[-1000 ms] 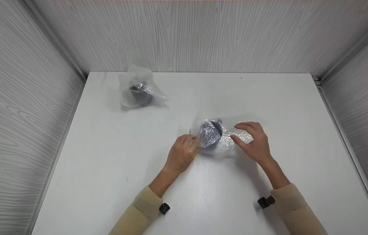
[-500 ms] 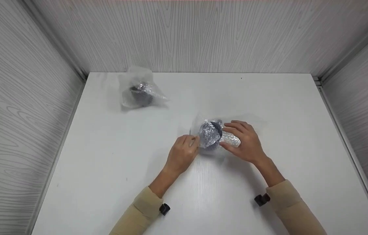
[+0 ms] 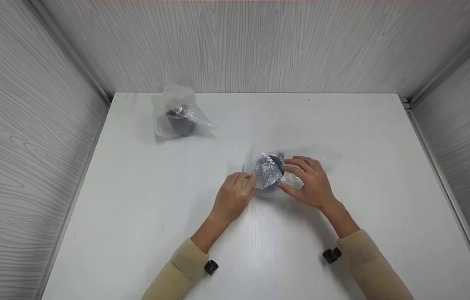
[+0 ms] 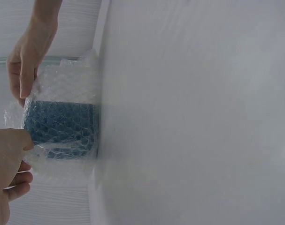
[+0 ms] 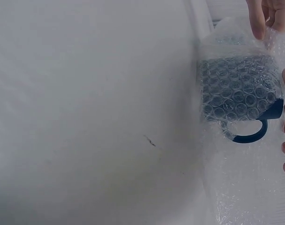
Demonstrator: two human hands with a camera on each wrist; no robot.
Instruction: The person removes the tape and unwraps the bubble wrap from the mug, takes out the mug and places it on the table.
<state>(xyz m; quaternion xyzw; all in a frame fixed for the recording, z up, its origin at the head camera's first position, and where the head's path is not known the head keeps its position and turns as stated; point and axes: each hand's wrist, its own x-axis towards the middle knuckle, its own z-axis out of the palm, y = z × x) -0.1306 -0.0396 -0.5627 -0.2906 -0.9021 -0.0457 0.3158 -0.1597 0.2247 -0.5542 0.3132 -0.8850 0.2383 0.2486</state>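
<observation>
Mid-table, both hands on bubble-wrapped blue mug (image 3: 274,171), 2nd wrapped bundle (image 3: 179,118) far-left.

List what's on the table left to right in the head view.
Bubble-wrapped bundle at the far left corner → left hand → bubble-wrapped dark blue mug → right hand.
</observation>
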